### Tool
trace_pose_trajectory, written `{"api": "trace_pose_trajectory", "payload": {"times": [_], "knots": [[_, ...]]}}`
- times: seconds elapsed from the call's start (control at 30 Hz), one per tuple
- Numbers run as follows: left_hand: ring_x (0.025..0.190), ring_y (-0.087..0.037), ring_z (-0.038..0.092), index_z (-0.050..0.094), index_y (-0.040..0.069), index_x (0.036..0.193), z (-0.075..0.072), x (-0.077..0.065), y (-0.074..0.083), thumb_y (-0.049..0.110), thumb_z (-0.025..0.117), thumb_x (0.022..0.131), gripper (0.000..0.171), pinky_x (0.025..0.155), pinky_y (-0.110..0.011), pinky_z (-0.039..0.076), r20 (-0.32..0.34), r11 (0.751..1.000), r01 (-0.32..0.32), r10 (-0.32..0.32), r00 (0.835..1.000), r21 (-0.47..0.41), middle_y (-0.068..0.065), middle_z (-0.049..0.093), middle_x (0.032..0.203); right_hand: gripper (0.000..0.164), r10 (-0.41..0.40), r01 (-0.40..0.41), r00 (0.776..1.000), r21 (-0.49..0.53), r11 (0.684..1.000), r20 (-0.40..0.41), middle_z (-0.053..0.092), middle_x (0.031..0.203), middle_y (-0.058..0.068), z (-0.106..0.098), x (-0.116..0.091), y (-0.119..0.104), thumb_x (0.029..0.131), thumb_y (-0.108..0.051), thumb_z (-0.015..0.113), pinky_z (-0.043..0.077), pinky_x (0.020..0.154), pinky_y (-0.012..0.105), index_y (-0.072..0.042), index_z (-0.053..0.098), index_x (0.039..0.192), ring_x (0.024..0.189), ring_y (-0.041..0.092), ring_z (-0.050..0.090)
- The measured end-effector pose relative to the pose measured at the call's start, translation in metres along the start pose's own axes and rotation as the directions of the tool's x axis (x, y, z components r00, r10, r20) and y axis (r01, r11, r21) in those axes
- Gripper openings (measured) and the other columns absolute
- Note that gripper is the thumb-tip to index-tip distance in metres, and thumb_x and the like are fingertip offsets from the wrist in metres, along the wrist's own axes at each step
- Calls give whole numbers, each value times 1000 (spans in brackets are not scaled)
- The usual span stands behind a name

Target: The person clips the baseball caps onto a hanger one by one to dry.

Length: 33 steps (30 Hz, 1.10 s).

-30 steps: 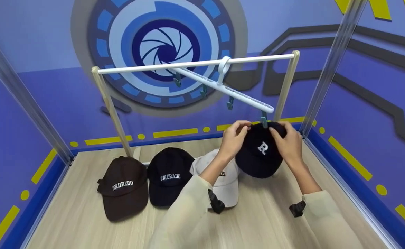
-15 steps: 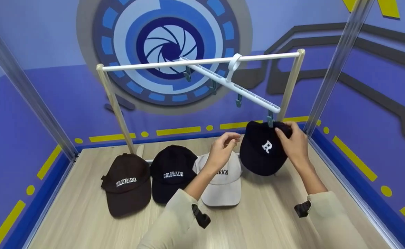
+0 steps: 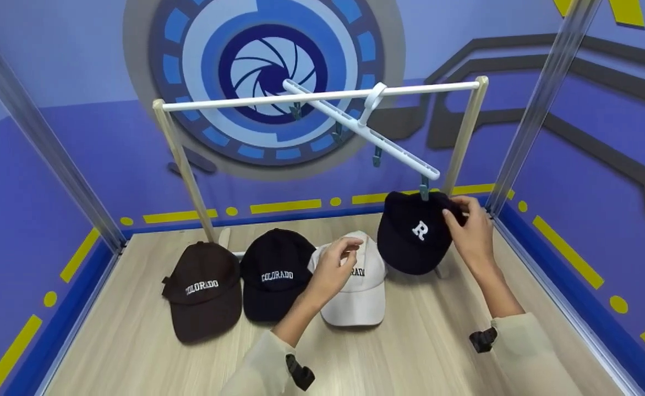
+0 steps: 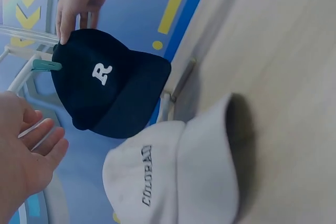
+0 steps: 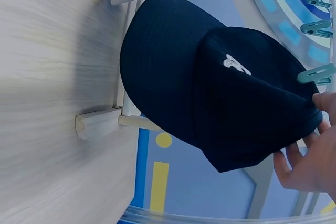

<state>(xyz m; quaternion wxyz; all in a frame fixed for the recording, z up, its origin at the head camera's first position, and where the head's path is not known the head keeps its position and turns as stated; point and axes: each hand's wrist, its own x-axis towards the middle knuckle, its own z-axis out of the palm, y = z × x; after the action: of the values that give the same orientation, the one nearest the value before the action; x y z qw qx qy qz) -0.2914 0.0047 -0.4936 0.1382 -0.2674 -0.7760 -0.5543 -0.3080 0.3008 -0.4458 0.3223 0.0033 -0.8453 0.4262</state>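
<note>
A dark cap with a white R (image 3: 413, 242) hangs by its crown from the end green clip (image 3: 424, 191) of a white hanger (image 3: 362, 127). My right hand (image 3: 474, 234) holds that cap's right edge, its thumb by the clip in the right wrist view. My left hand (image 3: 332, 272) holds nothing; its fingers are loosely bent in front of a pale cap (image 3: 358, 308) lettered COLORADO. In the left wrist view, the left hand (image 4: 26, 156) is apart from both caps. Left of the pale cap are a black cap (image 3: 275, 286) and a brown cap (image 3: 204, 302).
The hanger hooks over the white rail (image 3: 234, 103) of a wooden-posted rack, slanting across it. Several clips hang along it, including a bare one (image 3: 377, 158) beside the end clip. The wooden tabletop (image 3: 410, 346) is bounded by blue printed walls and metal corner posts.
My left hand has let go of the R cap and moved left and down, over the pale cap. My right hand stays at the R cap's edge. The cap hangs from the clip, shifting slightly.
</note>
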Motion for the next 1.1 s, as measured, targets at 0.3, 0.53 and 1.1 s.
{"api": "trace_pose_trajectory", "payload": {"times": [0.3,0.53,1.1], "knots": [[110,-26,65,68,0,120,-16,-33,-10,-4,59,95,27,94,-32,54,32,992,-49,45,998,117,-9,70,120,44,-142,144,988,24,989,-64,52,129,28,14,-29,-9,91,3,64,34,101,51,6,52,133,117,41,45],[117,-22,64,68,4,120,-28,-46,-18,-3,61,95,27,100,-36,51,42,974,-85,78,996,212,-6,69,123,43,-223,221,974,39,974,41,54,134,26,34,-55,-12,90,4,65,33,109,54,6,56,132,127,41,47],[127,-32,57,65,4,128,-51,-69,-35,12,66,96,34,108,-45,46,76,852,-126,102,992,508,-16,63,134,38,-290,331,886,-56,942,362,62,132,20,71,-90,-12,94,-9,70,41,105,58,2,64,130,123,43,55]]}}
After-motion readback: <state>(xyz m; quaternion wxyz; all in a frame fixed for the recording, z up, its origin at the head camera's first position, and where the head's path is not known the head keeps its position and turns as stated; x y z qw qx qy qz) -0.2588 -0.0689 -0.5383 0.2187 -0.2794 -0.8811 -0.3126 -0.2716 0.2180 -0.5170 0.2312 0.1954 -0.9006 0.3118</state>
